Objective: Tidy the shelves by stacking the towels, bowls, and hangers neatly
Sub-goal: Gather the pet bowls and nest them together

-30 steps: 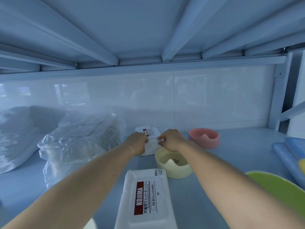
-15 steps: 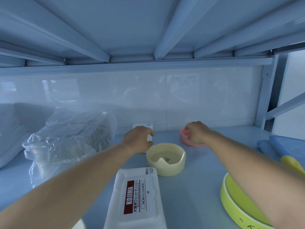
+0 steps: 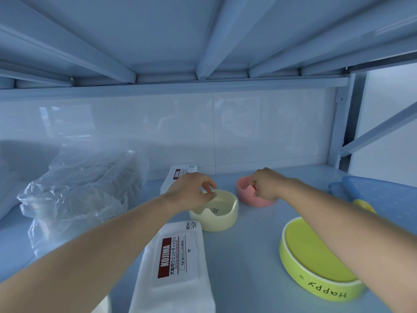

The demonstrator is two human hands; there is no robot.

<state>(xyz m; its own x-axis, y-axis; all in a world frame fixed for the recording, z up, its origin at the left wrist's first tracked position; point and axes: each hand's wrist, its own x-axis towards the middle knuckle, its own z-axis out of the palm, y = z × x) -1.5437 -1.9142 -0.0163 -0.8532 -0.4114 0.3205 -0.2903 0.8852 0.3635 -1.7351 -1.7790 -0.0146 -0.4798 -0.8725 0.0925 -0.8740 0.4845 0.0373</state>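
**Risks**
- Plastic bag of towels point(image 3: 79, 193), left: slack and crumpled. Your left forearm passes just beside it and could drag it.
- Wipes pack point(image 3: 176, 267), front: lies beneath that forearm. A dropped elbow may push it toward the front edge.
- Green bowl point(image 3: 316, 260), front right: sits under your right forearm and is likely to be knocked as you draw back.
- Cream bowl point(image 3: 216, 213), centre: your left hand point(image 3: 191, 194) sits at its far rim, fingers loosely curled. You cannot tell whether it grips.
- Pink bowl point(image 3: 248, 193), behind and to the right: your right hand point(image 3: 266, 186) hooks its fingers over the rim and holds it. Notched rims may catch or chip if nested askew.

**Setting**
- Upper shelf point(image 3: 158, 41): close overhead, so there is little room to lift.
- Wall point(image 3: 270, 132): glossy white tile.
- Shelf point(image 3: 248, 256): smooth pale blue and probably slippery.
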